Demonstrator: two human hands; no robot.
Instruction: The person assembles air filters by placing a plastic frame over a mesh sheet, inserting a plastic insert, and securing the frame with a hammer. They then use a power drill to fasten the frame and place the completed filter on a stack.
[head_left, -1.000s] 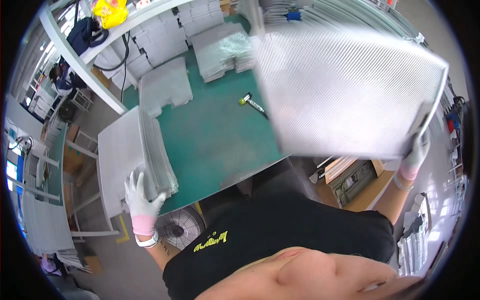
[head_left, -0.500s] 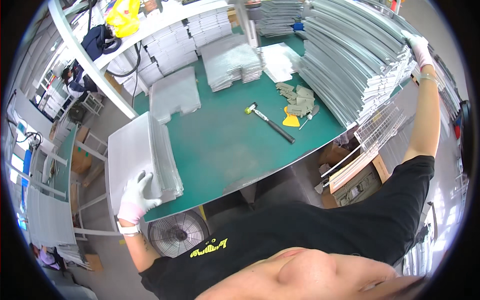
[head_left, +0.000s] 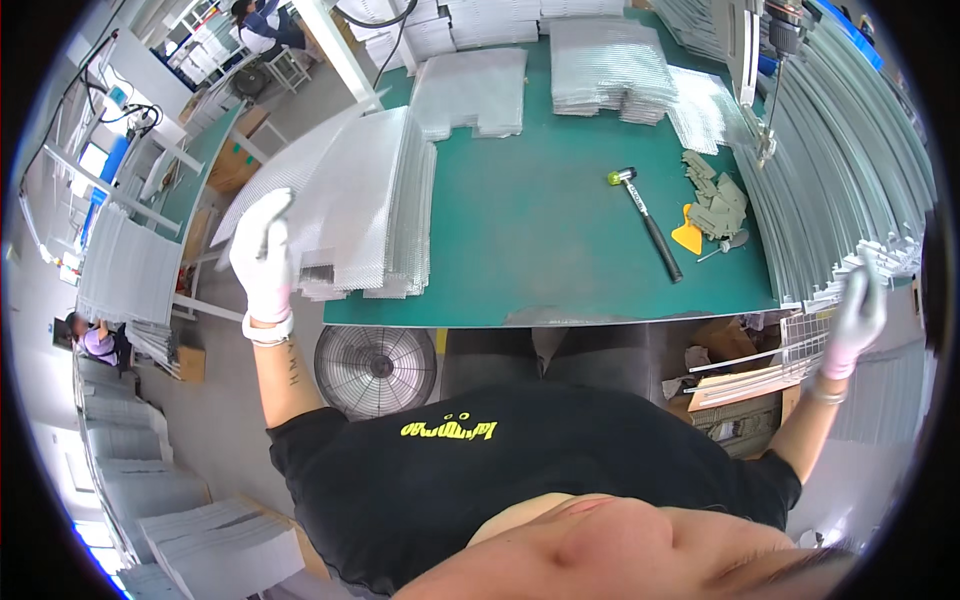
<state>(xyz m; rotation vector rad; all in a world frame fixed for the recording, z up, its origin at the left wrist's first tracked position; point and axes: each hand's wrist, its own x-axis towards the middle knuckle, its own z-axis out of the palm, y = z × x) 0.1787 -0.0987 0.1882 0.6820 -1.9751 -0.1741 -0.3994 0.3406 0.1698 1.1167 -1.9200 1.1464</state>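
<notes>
The left hand [head_left: 263, 240], in a white glove with a pink cuff, is raised at the left of the frame with its fingers bent. It overlaps a pale sheet [head_left: 280, 160] that juts out slantwise to the left of a stack of mesh panels [head_left: 355, 190]; whether it grips that sheet cannot be told from this view. The stack sits on the left end of the green worktop [head_left: 540, 240].

The right hand [head_left: 857, 315], gloved alike, is at the right of the frame, released, its blurred fingers extended upward and nothing visible in its grasp. The fingertips are close to the near ends of the tall row of silvery panels [head_left: 850, 170] along the right side; contact with them is unclear.

Right of centre on the worktop lies a hammer [head_left: 645, 222] with a dark handle and a yellow-green tip. Just beside it are a yellow scraper [head_left: 688, 235], a pile of grey-green pieces [head_left: 718, 200] and a screwdriver [head_left: 722, 247]. Notched panels [head_left: 612, 75] are stacked at upper centre right, and a round floor fan [head_left: 375, 370] stands below the worktop's left end.
</notes>
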